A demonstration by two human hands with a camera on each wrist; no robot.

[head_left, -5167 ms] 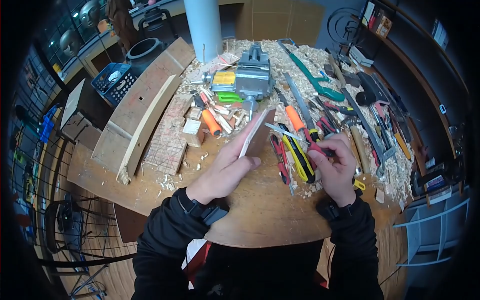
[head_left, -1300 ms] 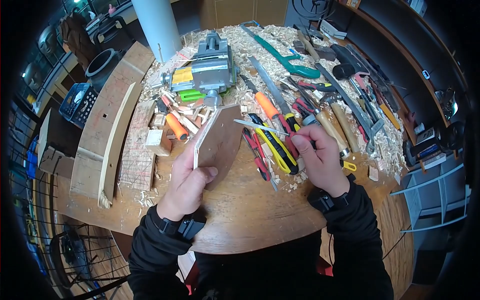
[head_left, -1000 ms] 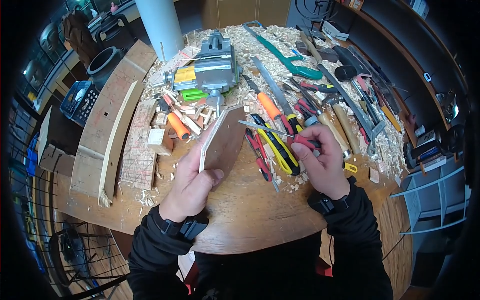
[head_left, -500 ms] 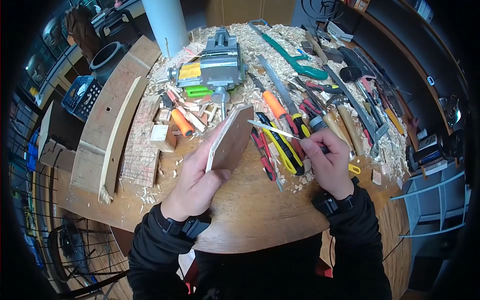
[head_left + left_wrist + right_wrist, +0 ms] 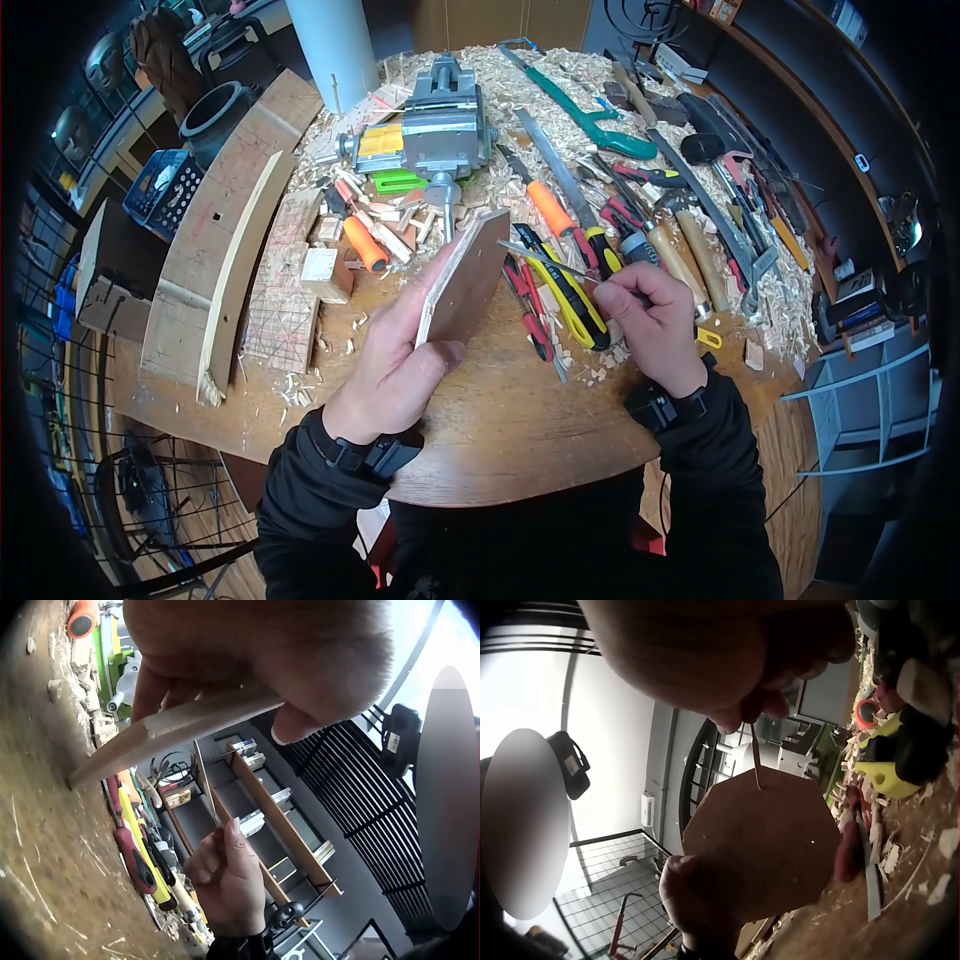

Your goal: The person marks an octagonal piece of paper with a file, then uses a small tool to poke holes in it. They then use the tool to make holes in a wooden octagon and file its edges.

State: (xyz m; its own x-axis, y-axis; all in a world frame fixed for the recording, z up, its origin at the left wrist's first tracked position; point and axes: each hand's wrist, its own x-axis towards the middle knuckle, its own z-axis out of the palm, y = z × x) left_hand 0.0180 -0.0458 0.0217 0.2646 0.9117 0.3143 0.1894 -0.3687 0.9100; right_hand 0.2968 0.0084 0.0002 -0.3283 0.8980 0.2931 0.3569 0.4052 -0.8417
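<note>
My left hand (image 5: pixel 392 372) grips a many-sided piece of plywood (image 5: pixel 468 285), thumb on the near face and fingers behind. The plywood stands tilted above the table, its pale layered edge facing left in the head view. In my right hand (image 5: pixel 655 325) I pinch a slim file (image 5: pixel 550 262) between thumb and curled fingers, its handle mostly hidden in the grip. The file's thin tip points left to the plywood's upper right edge. From the right wrist, the file (image 5: pixel 756 754) overlaps the top edge of the plywood (image 5: pixel 765 840), whose broad brown face shows there.
A grey vise (image 5: pixel 440 135) stands behind the plywood amid wood shavings. A yellow utility knife (image 5: pixel 570 300) and red-handled pliers (image 5: pixel 535 325) lie beneath the file. Several tools crowd the right side. Curved boards (image 5: pixel 235 260) and a wood block (image 5: pixel 327 275) lie left.
Over the last half second the file has rolled from its bright flat to a narrower, darker side. The plywood stays almost still. Since the oldest frame, the head view has shifted and the plywood's face shows more.
</note>
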